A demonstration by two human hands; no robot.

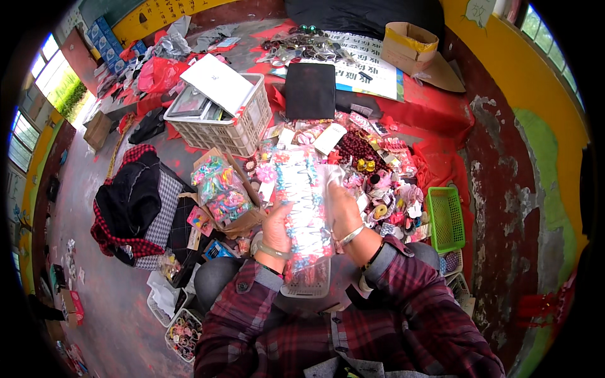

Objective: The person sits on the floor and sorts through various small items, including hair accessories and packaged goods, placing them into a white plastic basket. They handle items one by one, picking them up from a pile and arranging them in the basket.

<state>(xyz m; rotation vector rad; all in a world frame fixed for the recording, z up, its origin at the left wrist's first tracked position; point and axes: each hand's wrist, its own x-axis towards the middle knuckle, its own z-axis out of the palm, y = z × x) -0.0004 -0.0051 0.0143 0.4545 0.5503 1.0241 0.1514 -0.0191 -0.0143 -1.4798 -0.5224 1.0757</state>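
Note:
A long clear plastic bag (304, 214) of small colourful pieces, with dark wavy lines down its middle, is held up in front of me. Glare hides what exactly is inside. My left hand (275, 232) is closed on its left edge, the fingers partly behind it. On the other side, my right hand (345, 211) is closed round the bag's right edge and loose clear plastic. Under the bag's lower end is a small whitish plastic basket (307, 290), partly covered by it. Beyond my hands lies a heap of hair ornaments and beads (359, 148).
Left of my hands stands a cardboard box (252, 220) of bagged colourful pieces. A beige crate (230, 132) and a black flat case (311, 91) are farther off. At right is a green basket (445, 220); at lower left, a basket of small rings (184, 334).

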